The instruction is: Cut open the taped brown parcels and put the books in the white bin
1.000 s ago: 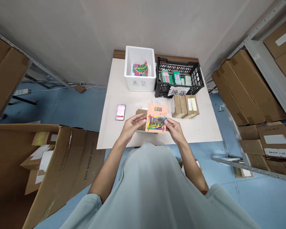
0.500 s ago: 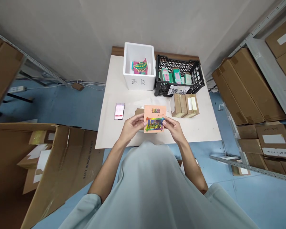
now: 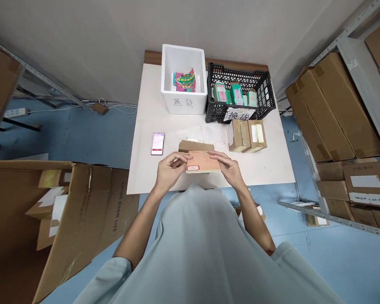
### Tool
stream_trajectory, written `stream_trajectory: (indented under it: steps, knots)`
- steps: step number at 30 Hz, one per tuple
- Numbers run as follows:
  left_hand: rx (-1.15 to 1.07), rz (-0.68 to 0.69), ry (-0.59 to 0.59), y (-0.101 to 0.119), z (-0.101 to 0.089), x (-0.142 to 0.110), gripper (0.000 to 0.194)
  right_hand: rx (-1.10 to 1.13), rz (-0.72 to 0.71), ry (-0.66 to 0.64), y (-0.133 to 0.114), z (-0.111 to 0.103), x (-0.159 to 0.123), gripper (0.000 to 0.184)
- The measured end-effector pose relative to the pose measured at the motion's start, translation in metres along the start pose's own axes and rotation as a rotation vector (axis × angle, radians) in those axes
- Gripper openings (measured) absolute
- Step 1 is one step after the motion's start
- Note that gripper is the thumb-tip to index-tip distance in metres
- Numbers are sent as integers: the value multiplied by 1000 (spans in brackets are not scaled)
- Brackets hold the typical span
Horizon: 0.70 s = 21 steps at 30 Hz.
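Observation:
A thin salmon-orange book (image 3: 202, 162) is held up between my two hands over the front of the table. A red-outlined label shows on the face toward me, and a pale edge runs along its bottom. My left hand (image 3: 172, 169) pinches the left edge. My right hand (image 3: 229, 166) grips the right side, fingers over the top corner. Just behind the book lies a brown cardboard box (image 3: 191, 145), partly hidden by it, with crumpled clear plastic at its back.
A phone (image 3: 157, 143) lies at left on the white table (image 3: 142, 173). Behind stand a white foam box (image 3: 183, 103) with colourful packets and a black crate (image 3: 215, 112) of green-and-pink boxes. Taped cartons (image 3: 247, 137) sit before the crate. A large open carton (image 3: 98, 202) flanks me at left; shelving (image 3: 354, 84) holds boxes at right.
The book has been turned: its face with the colourful title and shiny picture is replaced by a plainer face with a red-outlined label. More of the cardboard box behind shows.

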<state>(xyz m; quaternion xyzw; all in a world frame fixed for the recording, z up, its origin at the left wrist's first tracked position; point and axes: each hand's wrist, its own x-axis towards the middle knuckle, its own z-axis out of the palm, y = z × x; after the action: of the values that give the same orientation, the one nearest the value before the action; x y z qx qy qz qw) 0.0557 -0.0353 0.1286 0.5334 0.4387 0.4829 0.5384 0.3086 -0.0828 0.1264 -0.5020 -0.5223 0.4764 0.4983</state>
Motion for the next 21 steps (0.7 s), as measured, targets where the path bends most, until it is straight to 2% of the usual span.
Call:
stream_trajectory:
  steps: [3,5,10,14,17,21]
  knots:
    - [-3,-76,2,-3,-2,0,45,-9,25,32,6,2,-1,36]
    - [23,-108,-19,-5,-4,1,49,15,92,72,12,4,-1,42]
    - [95,-171,-105,-12,-13,-1,50,111,193,106,25,9,-5,76]
    - [132,-162,-159,-21,-18,-2,48,52,201,83,24,6,-7,63]
    - [149,-158,-139,-23,-19,0,50,53,217,76,19,4,-4,60]
    - [170,-201,-108,-12,-15,7,51,53,279,63,5,4,3,53]
